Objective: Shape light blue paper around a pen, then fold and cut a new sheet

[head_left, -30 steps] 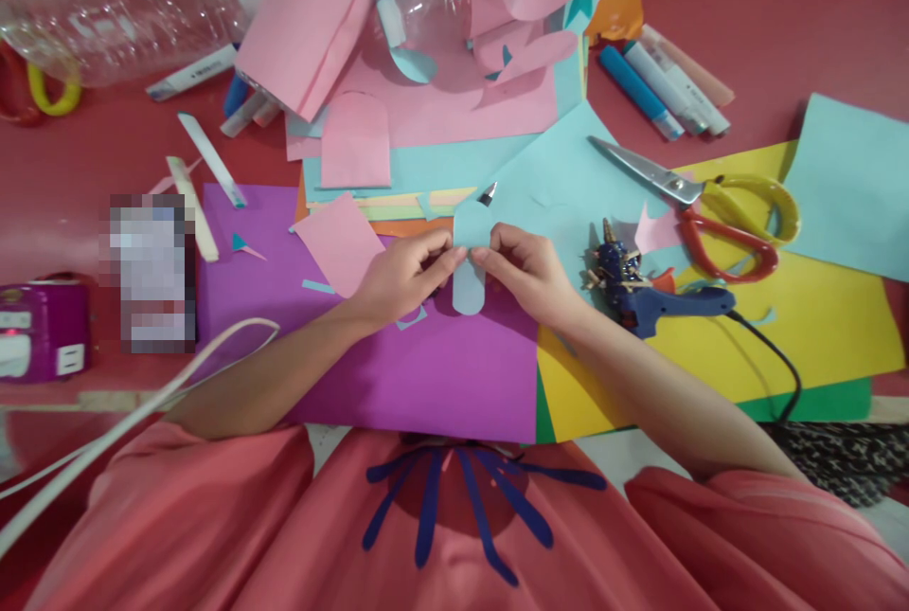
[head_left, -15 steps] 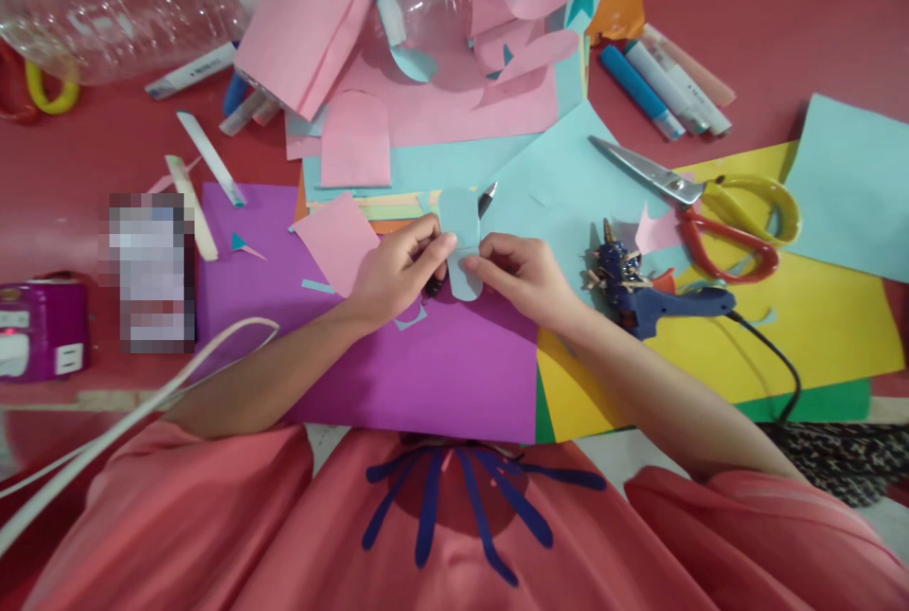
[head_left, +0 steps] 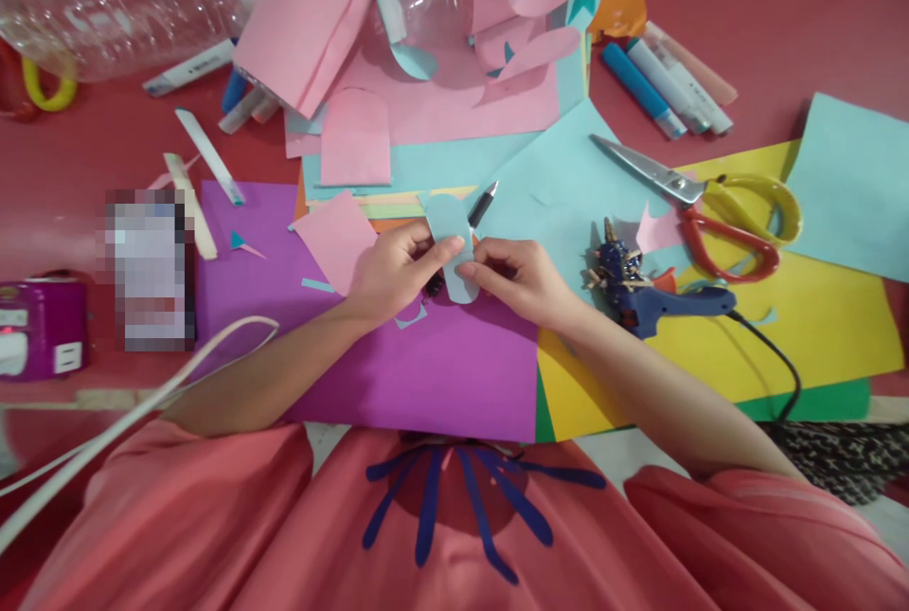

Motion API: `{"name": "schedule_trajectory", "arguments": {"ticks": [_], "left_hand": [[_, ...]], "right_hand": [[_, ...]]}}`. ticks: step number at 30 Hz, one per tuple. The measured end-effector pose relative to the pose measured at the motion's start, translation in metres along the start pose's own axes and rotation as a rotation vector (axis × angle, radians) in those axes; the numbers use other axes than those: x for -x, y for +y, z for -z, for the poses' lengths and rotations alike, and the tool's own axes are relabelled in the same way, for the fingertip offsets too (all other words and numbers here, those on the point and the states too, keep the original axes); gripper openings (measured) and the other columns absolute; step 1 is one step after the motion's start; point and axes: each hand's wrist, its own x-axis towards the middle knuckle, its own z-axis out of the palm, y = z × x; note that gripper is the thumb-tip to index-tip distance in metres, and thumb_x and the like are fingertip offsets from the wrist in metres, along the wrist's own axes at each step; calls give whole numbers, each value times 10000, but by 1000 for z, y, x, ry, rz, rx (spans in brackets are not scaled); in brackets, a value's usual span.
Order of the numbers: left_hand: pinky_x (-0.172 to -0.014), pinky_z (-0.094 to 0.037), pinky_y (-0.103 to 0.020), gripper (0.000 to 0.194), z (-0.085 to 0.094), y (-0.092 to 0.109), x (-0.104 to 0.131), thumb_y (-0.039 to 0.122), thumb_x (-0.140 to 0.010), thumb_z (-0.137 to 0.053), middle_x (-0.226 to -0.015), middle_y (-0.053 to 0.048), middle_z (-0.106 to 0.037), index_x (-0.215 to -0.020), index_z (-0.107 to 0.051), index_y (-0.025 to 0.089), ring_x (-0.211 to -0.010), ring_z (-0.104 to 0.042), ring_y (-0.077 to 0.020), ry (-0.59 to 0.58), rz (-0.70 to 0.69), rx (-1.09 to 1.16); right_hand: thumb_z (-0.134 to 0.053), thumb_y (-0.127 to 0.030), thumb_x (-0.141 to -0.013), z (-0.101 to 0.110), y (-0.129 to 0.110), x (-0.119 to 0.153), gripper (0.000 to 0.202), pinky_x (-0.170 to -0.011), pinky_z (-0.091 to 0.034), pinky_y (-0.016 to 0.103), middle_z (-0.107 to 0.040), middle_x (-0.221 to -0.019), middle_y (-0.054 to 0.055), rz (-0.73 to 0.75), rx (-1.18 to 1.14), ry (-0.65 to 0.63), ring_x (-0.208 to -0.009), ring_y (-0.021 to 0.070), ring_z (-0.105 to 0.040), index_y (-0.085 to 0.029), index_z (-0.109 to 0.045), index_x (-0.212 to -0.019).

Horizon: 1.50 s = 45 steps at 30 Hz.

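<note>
Between my two hands is a small light blue paper cutout (head_left: 449, 213) with rounded ends. My left hand (head_left: 401, 272) pinches its left side, thumb on top. My right hand (head_left: 517, 278) grips its lower right edge between thumb and fingers. Beneath the cutout lies a pen (head_left: 484, 206), its tip end showing at the upper right and its middle hidden. A pink paper piece (head_left: 336, 240) rests beside my left hand. Under both hands spreads a purple sheet (head_left: 440, 374), with a light blue sheet (head_left: 546, 166) beyond.
To the right are scissors (head_left: 686, 189) with red and yellow handles and a blue glue gun (head_left: 668, 303) with its cord. Markers (head_left: 657, 85) lie farther back. Plastic bottles (head_left: 120, 19) and a pink-wrapped form (head_left: 309, 14) stand behind; a phone (head_left: 152, 270) and white cable (head_left: 163, 393) are left.
The light blue cutout has tilted, its top end swinging to the left, so more of the pen shows. Both hands stay in nearly the same place.
</note>
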Motion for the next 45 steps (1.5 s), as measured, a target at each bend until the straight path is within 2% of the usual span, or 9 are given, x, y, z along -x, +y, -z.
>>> {"name": "schedule_trajectory", "arguments": {"ticks": [4, 8, 15, 21, 25, 33, 45], "left_hand": [[-499, -398, -237, 503, 0, -1, 0, 685, -827, -654, -625, 15, -589, -725, -643, 192, -557, -495, -104, 2, -5, 5], [-490, -374, -248, 551, 1, -5, 0, 714, -870, -570, -595, 15, -559, -707, -629, 190, -535, -487, -105, 9, -39, -64], [-494, -386, -260, 570, 2, -6, 3, 725, -918, -472, -596, 13, -590, -717, -577, 202, -515, -520, -111, -29, -61, -126], [-484, -348, -262, 549, 2, -6, 2, 701, -925, -484, -564, 29, -528, -696, -546, 206, -503, -477, -108, -57, -70, -195], [-470, -307, -265, 523, 3, -5, 0, 660, -936, -490, -535, 36, -486, -679, -531, 206, -485, -447, -106, -112, -107, -246], [-488, -341, -243, 363, 1, -2, 1, 503, -917, -522, -568, 49, -508, -708, -447, 216, -495, -477, -99, -119, -84, -219], [-492, -339, -244, 362, 3, -3, 1, 503, -917, -509, -571, 50, -509, -708, -440, 216, -507, -476, -97, -118, -78, -233]], "right_hand": [[-581, -380, -938, 0, 1, 0, 376, -535, -282, 260, -380, -565, -69, 27, -7, 5, -524, 76, -314, -212, -450, -628], [-576, -330, -924, 0, 2, 0, 349, -538, -283, 255, -363, -562, -73, 39, 5, -1, -528, 77, -314, -216, -430, -628], [-590, -478, -925, -2, -1, 1, 434, -535, -281, 259, -350, -559, -71, 10, 7, -7, -536, 77, -321, -219, -417, -623], [-555, -577, -938, -2, 1, 1, 468, -520, -287, 255, -402, -569, -62, 2, -33, 34, -530, 79, -347, -214, -453, -662], [-588, -584, -909, -2, 1, 1, 458, -502, -277, 252, -384, -558, -73, -16, -58, 58, -512, 74, -326, -223, -432, -674], [-625, -574, -876, -3, 0, 1, 452, -501, -297, 262, -404, -543, -68, -66, -107, 174, -497, 81, -374, -227, -441, -652], [-621, -564, -869, -2, -1, 1, 443, -517, -303, 272, -420, -544, -63, -72, -98, 169, -506, 87, -383, -228, -443, -641]]}}
